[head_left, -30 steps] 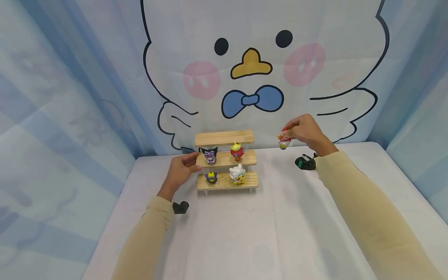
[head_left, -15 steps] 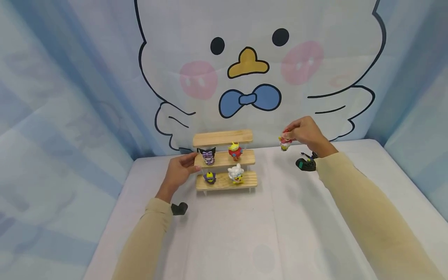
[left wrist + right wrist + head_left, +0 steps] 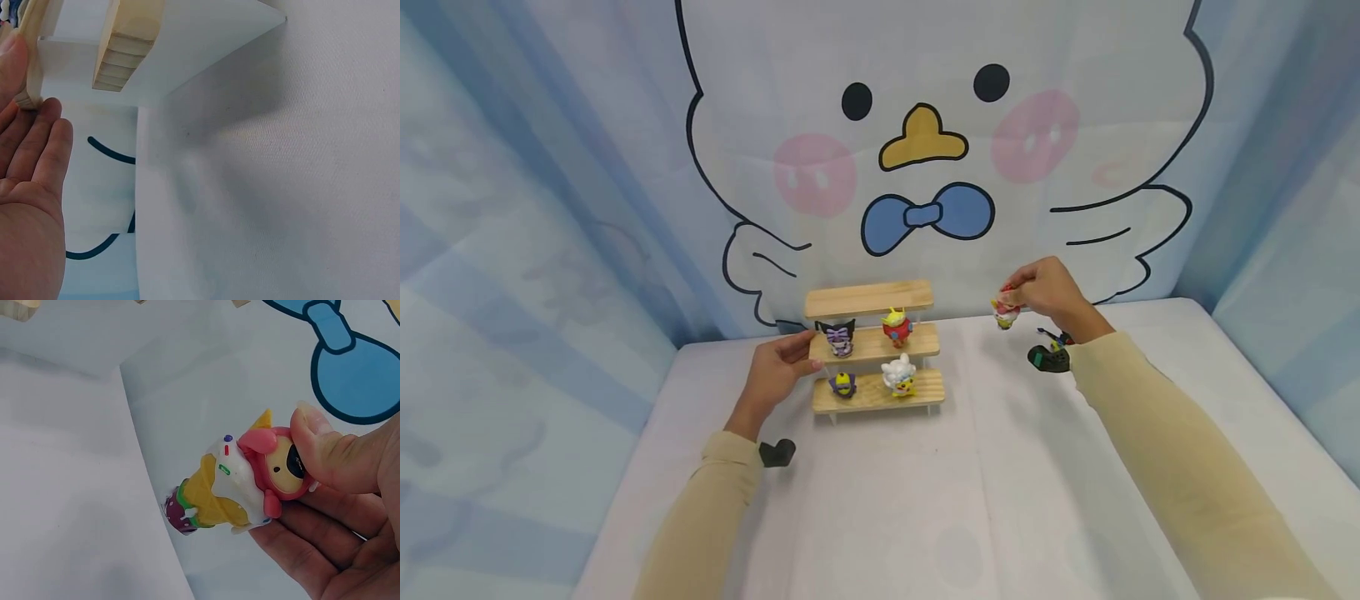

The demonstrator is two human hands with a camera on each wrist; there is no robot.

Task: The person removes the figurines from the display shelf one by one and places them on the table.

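In the head view, a three-tier wooden display rack (image 3: 867,298) stands at the table's back edge. My left hand (image 3: 772,375) grips the left end of its middle board, thumb on one side and fingertips on the other in the left wrist view. Right of the rack, my right hand (image 3: 1047,287) pinches a toy figurine (image 3: 234,481) by its pink head, holding it above the table. The figurine has a dark nose, a white sprinkled body, a yellow cone and a green and purple base. In the right wrist view it lies tilted, thumb over its face.
A black-eared purple figurine (image 3: 839,340) and a red alien figurine (image 3: 897,328) stand on the middle board. Below are a small yellow-and-purple figurine (image 3: 843,384) and a white-and-yellow one (image 3: 899,376). A cartoon-print curtain (image 3: 925,258) hangs behind the table.
The head view has shifted, moving the scene slightly left. My right hand has lowered the figurine a little. My left hand keeps its grip on the rack.
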